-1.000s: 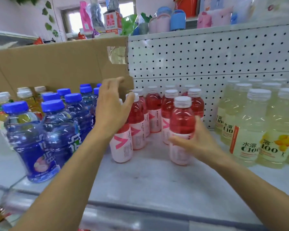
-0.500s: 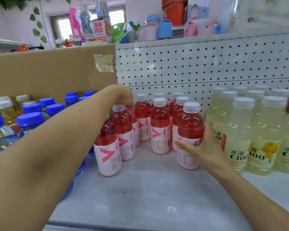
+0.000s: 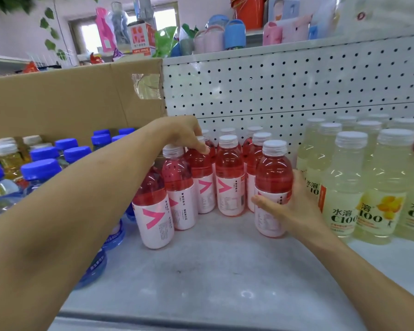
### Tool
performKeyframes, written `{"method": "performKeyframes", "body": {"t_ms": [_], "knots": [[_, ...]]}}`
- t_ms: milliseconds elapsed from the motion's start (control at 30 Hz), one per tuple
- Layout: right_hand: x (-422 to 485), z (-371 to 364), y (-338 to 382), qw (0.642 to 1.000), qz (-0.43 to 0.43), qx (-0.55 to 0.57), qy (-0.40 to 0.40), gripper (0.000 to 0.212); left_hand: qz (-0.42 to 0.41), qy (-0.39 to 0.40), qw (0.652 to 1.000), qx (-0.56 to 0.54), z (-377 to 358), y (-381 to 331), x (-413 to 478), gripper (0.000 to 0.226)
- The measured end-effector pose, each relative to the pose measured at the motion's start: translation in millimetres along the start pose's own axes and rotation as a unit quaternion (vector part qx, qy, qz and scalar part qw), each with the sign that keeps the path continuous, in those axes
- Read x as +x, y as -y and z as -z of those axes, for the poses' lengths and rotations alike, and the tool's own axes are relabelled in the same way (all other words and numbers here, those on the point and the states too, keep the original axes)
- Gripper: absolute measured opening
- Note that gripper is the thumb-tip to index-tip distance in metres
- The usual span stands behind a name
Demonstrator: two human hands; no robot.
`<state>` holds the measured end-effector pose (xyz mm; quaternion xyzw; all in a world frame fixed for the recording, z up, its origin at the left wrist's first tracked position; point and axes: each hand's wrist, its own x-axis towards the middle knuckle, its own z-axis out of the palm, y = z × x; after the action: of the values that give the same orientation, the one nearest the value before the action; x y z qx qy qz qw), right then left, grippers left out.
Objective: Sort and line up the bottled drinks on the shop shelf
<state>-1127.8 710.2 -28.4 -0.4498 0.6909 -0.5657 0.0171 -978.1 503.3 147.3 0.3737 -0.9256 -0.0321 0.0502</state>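
At least nine red bottles stand on the shelf in three rows. The left hand has its fingers curled over the left row's third bottle. The right hand grasps the right row's front bottle. Pale yellow bottles stand just right, blue-capped bottles left.

We see red drinks, pink-chevron white labels, white caps; pale-yellow bottles; blue-capped bottles; brown cardboard.
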Motion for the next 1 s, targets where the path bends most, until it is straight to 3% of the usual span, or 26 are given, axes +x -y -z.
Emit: {"method": "performKeyframes", "body": {"t_ms": [233, 500, 567, 633, 700, 767, 867, 933, 1000], "knots": [[-2, 0, 4, 1.0, -0.006, 0.023, 0.005, 0.071, -0.057, -0.049, 0.997, -0.027, -17, 8, -10, 0.052], [-5, 0, 9, 0.999, -0.01, 0.03, 0.016, 0.074, -0.067, -0.031, 0.997, -0.033, -13, 3, -26, 0.06], [-5, 1, 7, 0.999, -0.011, 0.033, 0.015, 0.072, -0.067, -0.09, 0.991, -0.066, -15, 6, -41, 0.065], [-5, 2, 6, 0.999, -0.011, 0.032, 0.017, 0.07, -0.065, -0.219, 0.97, -0.085, -25, 11, -65, 0.067], [-5, 3, 4, 0.999, -0.011, 0.025, 0.018, 0.067, -0.034, -0.372, 0.921, -0.111, -43, 21, -94, 0.069], [-5, 3, 2, 0.999, -0.015, 0.022, 0.021, 0.065, 0.022, -0.433, 0.873, -0.225, -68, 31, -123, 0.08], [-3, 5, 1, 0.998, -0.029, 0.034, 0.034, 0.066, 0.1, -0.329, 0.827, -0.445, -105, 38, -145, 0.086], [-3, 6, 0, 0.998, -0.032, 0.038, 0.043, 0.07, 0.127, -0.277, 0.822, -0.481, -126, 38, -150, 0.078], [-3, 9, -1, 0.997, -0.03, 0.026, 0.06, 0.076, 0.13, -0.279, 0.824, -0.476, -136, 40, -155, 0.076]]}}
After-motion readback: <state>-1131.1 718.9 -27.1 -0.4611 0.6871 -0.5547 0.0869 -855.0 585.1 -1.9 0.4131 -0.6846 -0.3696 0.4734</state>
